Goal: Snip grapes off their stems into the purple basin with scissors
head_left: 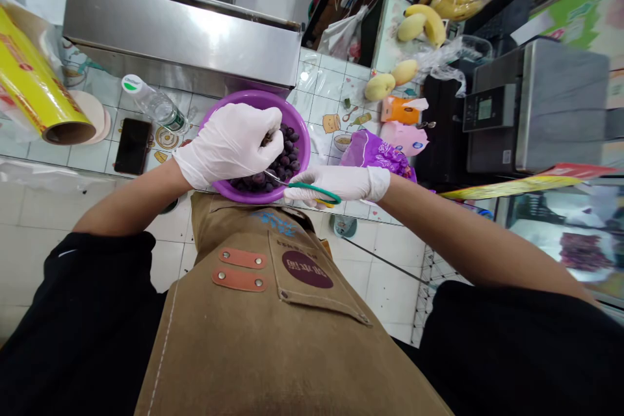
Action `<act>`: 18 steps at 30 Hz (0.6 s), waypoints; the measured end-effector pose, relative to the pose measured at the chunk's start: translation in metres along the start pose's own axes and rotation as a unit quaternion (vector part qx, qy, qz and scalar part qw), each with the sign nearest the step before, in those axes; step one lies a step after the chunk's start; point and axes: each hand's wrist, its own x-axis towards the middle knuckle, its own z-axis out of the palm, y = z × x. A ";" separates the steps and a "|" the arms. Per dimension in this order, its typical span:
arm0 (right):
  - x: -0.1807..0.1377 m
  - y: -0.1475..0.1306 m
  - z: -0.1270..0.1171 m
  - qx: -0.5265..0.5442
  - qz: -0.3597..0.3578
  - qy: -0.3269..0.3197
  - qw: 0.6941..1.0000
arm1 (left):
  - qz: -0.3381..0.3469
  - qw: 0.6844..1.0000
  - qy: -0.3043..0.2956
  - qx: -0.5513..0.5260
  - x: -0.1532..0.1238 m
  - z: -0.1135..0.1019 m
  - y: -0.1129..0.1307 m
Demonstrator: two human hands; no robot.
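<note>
Nearest the camera hangs a brown apron point(273, 325) with a round maroon patch, flanked by black sleeves. Just beyond it the two gloved hands meet over the front edge of the tiled surface point(336, 94).

The right hand point(341, 183) is closed around the green handles of a pair of scissors point(305, 187); its grip is pressed together on the loops, and the thin blades point left into the purple bowl point(302, 136), apparently so that they can reach the stems right where the other hand presents them. The left hand point(231, 143) hovers over the bowl with its fingers curled down, pinching a small cluster of dark grapes point(287, 156) just above the loose grapes already lying in the bowl, which would catch whatever drops. The bowl sits at the near edge of the surface, close to the body, within easy reach of both hands.

To the left lie a black phone point(132, 146), a water bottle point(156, 104) on its side and a yellow roll of cling film point(34, 88). To the right of the bowl sits a purple packet point(373, 151). Farther back stands a stainless steel counter point(180, 32); at the far right are bananas point(429, 19), pale round fruit point(380, 86) and a weighing scale point(531, 104).
</note>
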 end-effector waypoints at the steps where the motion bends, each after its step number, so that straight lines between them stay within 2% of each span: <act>1: 0.002 -0.001 -0.002 0.005 0.012 0.000 1.000 | 0.001 1.000 0.000 0.002 0.000 0.000 0.000; 5: 0.007 -0.009 -0.009 -0.001 0.054 0.003 0.999 | -0.010 1.000 -0.005 0.007 0.001 0.002 0.003; 9: 0.012 -0.012 -0.012 0.004 0.051 -0.007 0.999 | -0.029 0.999 -0.001 0.025 0.001 0.005 0.005; 15: 0.015 -0.006 -0.010 -0.052 -0.007 -0.011 0.999 | -0.022 1.000 0.010 0.007 -0.002 0.008 -0.001; 18: 0.016 -0.001 -0.006 -0.086 -0.034 0.025 0.995 | -0.021 0.999 0.023 -0.010 -0.002 0.008 -0.006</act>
